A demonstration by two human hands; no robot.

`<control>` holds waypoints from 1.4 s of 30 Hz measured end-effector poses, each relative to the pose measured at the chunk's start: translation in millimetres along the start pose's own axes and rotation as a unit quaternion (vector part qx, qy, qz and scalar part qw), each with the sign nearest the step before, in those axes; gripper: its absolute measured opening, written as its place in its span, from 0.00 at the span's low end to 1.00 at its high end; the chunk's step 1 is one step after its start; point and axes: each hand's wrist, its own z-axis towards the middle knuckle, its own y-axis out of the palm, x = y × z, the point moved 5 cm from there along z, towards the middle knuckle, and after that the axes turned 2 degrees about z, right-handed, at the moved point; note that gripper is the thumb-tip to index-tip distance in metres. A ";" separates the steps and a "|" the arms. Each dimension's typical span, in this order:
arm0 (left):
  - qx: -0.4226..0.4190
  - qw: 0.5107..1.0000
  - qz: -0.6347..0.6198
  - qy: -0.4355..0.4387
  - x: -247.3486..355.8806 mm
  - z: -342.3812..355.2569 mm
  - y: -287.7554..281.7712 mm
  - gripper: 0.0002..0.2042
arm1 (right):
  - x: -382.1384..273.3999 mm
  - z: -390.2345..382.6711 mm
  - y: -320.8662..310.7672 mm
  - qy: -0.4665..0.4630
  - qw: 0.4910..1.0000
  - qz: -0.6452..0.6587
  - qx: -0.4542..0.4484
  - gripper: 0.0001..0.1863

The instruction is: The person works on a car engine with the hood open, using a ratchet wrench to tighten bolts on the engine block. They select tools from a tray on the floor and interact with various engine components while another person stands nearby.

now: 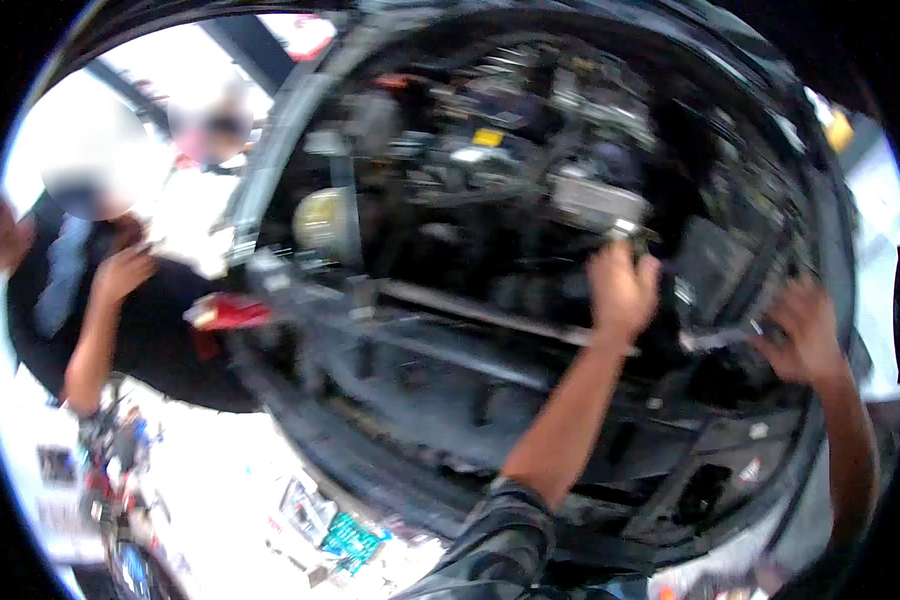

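Motion blurs much of the picture. My left hand (622,292) reaches into a car's engine bay, its fingers closed at a small shiny metal piece (624,230) that I cannot make out. Just beyond the fingertips lies a light grey, box-like engine part (595,200). Over the right side of the bay is my right hand (800,332), thumb and fingers curled at the end of a silver bar-like piece (715,339). Whether that piece is a loose tool or part of the car cannot be told. A dark flat-topped box (712,262) sits between the hands.
The car's front crossmember (450,345) runs below my hands. A round yellowish reservoir (322,220) stands at the bay's left. Another person (120,290) in dark clothes is beside the left fender, near a red object (232,311). Assorted items, one teal (353,540), lie at lower left.
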 end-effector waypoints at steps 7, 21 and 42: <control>-0.219 0.739 -0.572 -0.282 118.6 -240.3 -65.5 0.19 | -164.3 -140.2 -59.7 0.146 0.971 0.149 0.118 0.20; 0.300 0.609 -0.655 -0.330 193.8 -655.6 -239.3 0.24 | -494.0 -292.1 -144.5 0.092 0.783 0.611 -0.072 0.14; 0.236 0.639 -0.090 -0.727 -509.1 -1064.5 -462.9 0.31 | -563.7 -383.7 107.4 0.305 0.787 0.299 -0.445 0.08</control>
